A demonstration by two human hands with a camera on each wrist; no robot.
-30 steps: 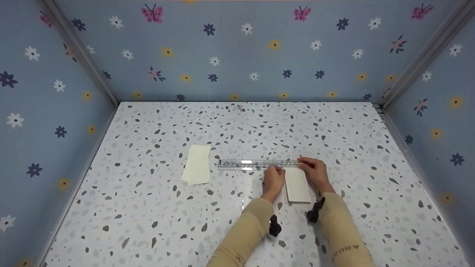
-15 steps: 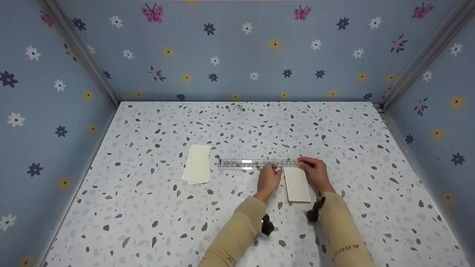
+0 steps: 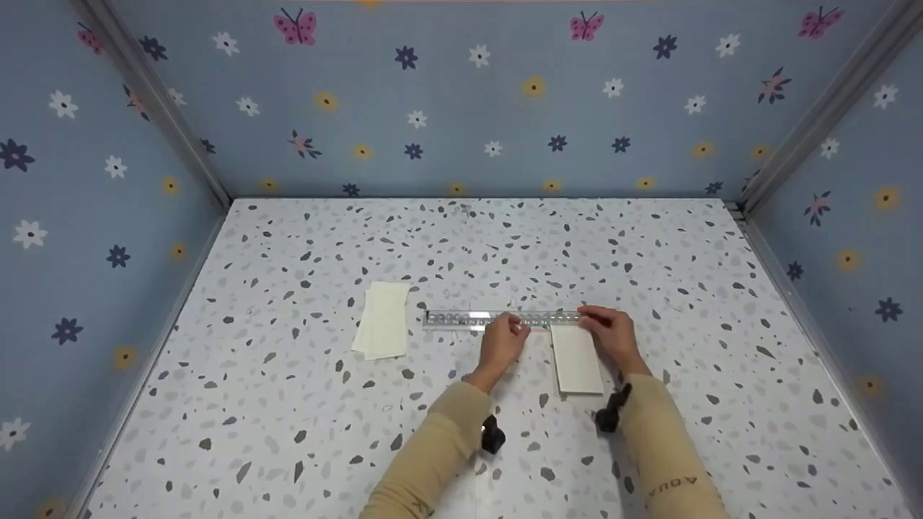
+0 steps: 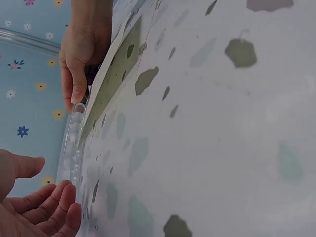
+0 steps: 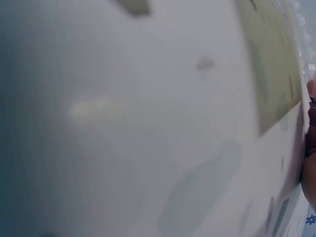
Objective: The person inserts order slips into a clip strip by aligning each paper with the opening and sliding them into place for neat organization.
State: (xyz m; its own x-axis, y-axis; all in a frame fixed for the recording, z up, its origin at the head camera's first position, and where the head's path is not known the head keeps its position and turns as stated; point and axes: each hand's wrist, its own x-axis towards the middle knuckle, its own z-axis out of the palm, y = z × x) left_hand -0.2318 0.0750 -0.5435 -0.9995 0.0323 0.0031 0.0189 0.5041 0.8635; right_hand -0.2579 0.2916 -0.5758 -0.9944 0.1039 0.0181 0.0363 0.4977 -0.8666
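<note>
A long clear plastic strip (image 3: pixel 451 318) with a row of round clear bumps lies across the middle of the table in the head view. My right hand (image 3: pixel 611 335) pinches its right end. Partway along the strip, my left hand (image 3: pixel 503 344) has its fingertips at the near edge. In the left wrist view that hand (image 4: pixel 39 207) has loosely bent fingers beside the strip (image 4: pixel 74 143), thumb held apart from them. A cream paper pad (image 3: pixel 577 360) lies below the strip's right end, next to my right hand. Only part of the right hand (image 5: pixel 310 168) shows in its wrist view.
Two overlapping cream paper pieces (image 3: pixel 386 324) lie left of the strip. The speckled white table (image 3: pixel 288 418) is bordered by blue flowered panels (image 3: pixel 461 94) at the back and both sides.
My left hand has slid leftward along the strip, away from the pad, its thumb and fingers parting. The right hand, strip and pad have stayed in place.
</note>
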